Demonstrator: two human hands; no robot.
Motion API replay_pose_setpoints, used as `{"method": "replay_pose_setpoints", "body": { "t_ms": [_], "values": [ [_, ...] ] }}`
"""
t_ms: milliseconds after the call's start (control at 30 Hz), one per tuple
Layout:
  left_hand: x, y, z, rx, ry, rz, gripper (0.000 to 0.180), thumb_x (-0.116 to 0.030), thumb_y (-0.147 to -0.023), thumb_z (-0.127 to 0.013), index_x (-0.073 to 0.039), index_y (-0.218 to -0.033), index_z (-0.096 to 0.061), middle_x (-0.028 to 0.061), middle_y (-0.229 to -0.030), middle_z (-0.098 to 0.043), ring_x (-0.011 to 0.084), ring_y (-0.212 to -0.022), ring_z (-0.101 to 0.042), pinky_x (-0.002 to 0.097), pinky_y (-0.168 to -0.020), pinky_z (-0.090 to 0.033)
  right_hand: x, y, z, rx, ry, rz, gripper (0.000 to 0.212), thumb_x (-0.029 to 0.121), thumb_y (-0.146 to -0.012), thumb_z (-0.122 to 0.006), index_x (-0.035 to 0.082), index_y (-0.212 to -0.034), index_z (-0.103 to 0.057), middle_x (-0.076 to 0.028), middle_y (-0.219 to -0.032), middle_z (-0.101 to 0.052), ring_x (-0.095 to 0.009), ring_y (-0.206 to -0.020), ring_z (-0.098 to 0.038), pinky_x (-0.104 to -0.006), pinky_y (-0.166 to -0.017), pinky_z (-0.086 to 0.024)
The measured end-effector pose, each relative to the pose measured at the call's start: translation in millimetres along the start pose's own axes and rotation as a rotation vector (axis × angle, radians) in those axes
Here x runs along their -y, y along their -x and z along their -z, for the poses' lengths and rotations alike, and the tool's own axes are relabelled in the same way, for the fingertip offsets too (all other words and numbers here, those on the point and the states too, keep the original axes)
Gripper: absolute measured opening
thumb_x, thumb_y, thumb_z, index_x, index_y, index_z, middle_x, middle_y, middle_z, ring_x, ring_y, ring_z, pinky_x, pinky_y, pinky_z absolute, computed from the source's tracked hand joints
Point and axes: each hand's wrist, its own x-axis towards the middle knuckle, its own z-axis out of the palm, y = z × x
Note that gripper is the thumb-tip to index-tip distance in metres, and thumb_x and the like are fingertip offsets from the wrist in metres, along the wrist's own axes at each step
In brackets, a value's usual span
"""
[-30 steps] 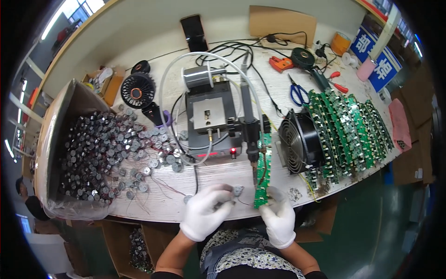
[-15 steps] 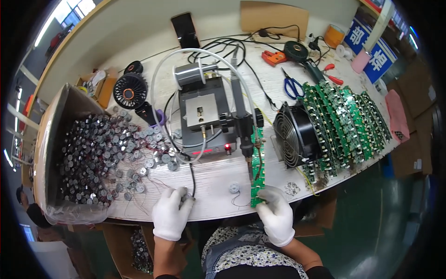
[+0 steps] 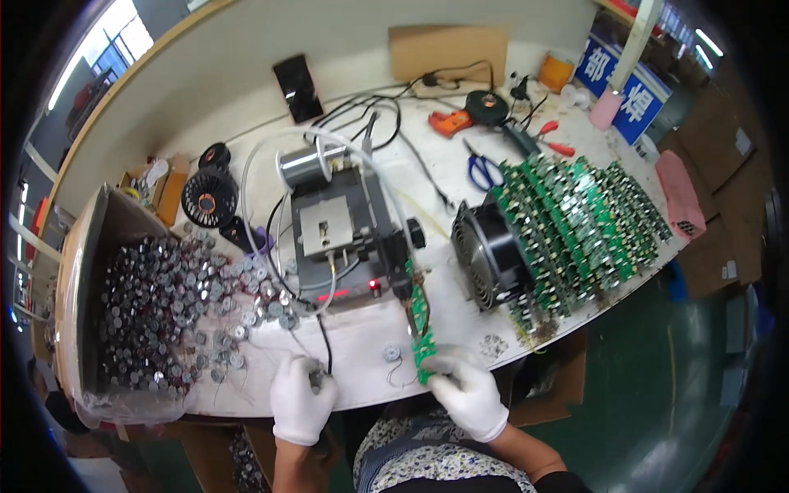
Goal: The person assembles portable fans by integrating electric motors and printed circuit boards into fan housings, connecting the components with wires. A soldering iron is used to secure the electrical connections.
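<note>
- Sign [image 3: 643,105] at upper right of frame: blue, large white characters.
- Readout [image 3: 333,294] on station [image 3: 325,226], centre: red, too blurred to read.
- Right hand [image 3: 467,393], lower centre: thumb and fingers pinched on lower end of board [image 3: 420,320], just beside iron [image 3: 399,278].
- Left hand [image 3: 301,403], lower left of centre: fingers curled, tips nearly together; impossible to see whether gripping anything.
- Motor [image 3: 391,352] on table [image 3: 362,388], between hands.

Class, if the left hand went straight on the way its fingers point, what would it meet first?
Most likely the black cable, which comes down close to the fingertips of the left hand. With depth unclear here, the hand might pass just over it instead.
</note>
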Motion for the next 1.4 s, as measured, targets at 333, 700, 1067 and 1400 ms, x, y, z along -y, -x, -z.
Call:
{"method": "replay_pose_setpoints", "body": {
  "t_ms": [333, 700, 1067, 1400],
  "values": [
    [-1, 7, -5, -0.170, 0.052, -0.036, 0.018, 0.002, -0.067, -0.066, -0.003, -0.085, -0.063, 0.0119, -0.086, -0.061, 0.0259, -0.063, -0.059, 0.0340, -0.058, -0.049, -10, 4, -1, -0.010, -0.137, -0.116, 0.024, 0.003, -0.077, -0.064, 0.000, -0.101, -0.064, -0.016, -0.102, -0.063, -0.028, -0.096, -0.061, -0.0336, -0.085, -0.047],
    [-61, 1, -32, 0.149, 0.578, 0.019, 0.019, -0.008, -0.078, -0.067, 0.000, -0.095, -0.065, 0.0130, -0.088, -0.067, 0.0197, -0.062, -0.063, 0.0288, -0.058, -0.050, -4, 1, -18, -0.104, -0.657, -0.352, 0.036, -0.009, -0.081, -0.057, -0.006, -0.117, -0.049, -0.011, -0.108, -0.057, -0.015, -0.093, -0.058, -0.0260, -0.084, -0.047],
    [-65, -9, -51, 0.309, 0.614, 0.128, 0.011, -0.010, -0.081, -0.066, 0.000, -0.084, -0.062, 0.0098, -0.074, -0.063, 0.0161, -0.059, -0.059, 0.0284, -0.055, -0.047, -2, 2, -27, -0.202, -0.738, -0.305, 0.038, -0.012, -0.081, -0.055, -0.005, -0.118, -0.046, -0.012, -0.109, -0.055, -0.017, -0.097, -0.057, -0.0277, -0.086, -0.046],
    [-70, -18, -55, 0.305, 0.960, 0.371, 0.009, -0.009, -0.090, -0.055, 0.000, -0.092, -0.054, 0.0031, -0.071, -0.057, 0.0074, -0.052, -0.053, 0.0213, -0.046, -0.041, -4, -15, -32, -0.245, -0.789, -0.156, 0.037, -0.014, -0.082, -0.053, -0.002, -0.117, -0.046, -0.010, -0.112, -0.053, -0.016, -0.097, -0.056, -0.0282, -0.085, -0.047]
  ]
}}
